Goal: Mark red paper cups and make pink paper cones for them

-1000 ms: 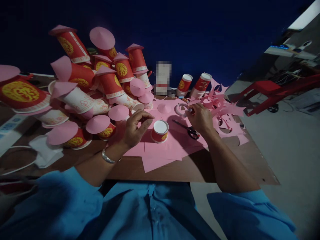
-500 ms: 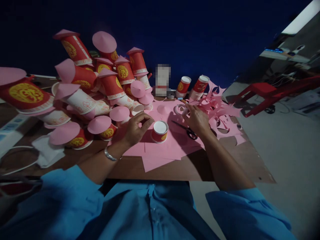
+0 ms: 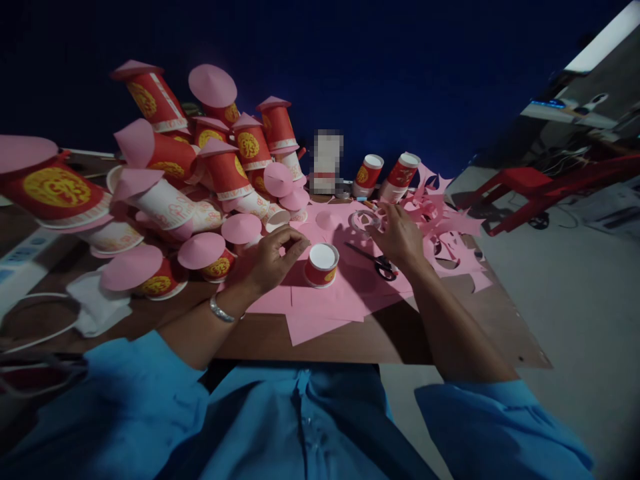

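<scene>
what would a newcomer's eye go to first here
Probably the heap of red and white paper cups with pink cone tops, filling the table's left side. Next, the lone red cup standing on pink paper between the left hand and right hand.

Smooth paper cup (image 3: 321,275) before me, matt pink paper (image 3: 313,327) under the cup, dark plastic scissor handles (image 3: 386,273) right of it, wood-look table (image 3: 360,345) on my side of it, my shiny metal bracelet (image 3: 221,310) left of it.
</scene>
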{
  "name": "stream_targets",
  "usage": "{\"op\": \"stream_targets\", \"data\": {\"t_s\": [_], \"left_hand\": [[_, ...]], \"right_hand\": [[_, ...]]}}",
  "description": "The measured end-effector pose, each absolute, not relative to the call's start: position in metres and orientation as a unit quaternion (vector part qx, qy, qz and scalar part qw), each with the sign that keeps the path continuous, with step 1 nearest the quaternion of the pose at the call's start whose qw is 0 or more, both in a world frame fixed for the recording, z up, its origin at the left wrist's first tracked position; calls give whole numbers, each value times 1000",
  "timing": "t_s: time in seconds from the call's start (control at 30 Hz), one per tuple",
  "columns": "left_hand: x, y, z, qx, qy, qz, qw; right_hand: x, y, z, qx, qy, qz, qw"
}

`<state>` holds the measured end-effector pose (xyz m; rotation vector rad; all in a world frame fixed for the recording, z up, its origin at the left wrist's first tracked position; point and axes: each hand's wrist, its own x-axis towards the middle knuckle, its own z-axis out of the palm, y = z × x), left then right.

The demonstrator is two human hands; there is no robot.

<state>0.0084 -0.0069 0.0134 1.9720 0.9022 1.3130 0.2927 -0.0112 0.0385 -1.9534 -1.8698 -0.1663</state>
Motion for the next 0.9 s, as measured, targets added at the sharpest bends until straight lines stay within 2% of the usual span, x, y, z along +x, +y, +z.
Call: {"op": "stream_targets", "data": {"t_s": [0.17, 0.4, 0.5, 0.73, 0.9], "left_hand": [[8, -5, 9, 729, 344, 494, 327], [6, -2, -5, 730, 318, 426, 430], [7, -6, -4, 743, 318, 383, 446], [11, -13, 0, 776, 324, 325, 433], [11, -16, 4, 790, 372, 292, 390]], "right_hand": [[299, -8, 63, -680, -678, -59, 272], [305, -4, 83, -641, -714, -51, 277], [312, -15, 76, -658, -713, -73, 230], [332, -48, 45, -691, -716, -94, 8], [335, -57, 42, -675, -729, -105, -43]]}}
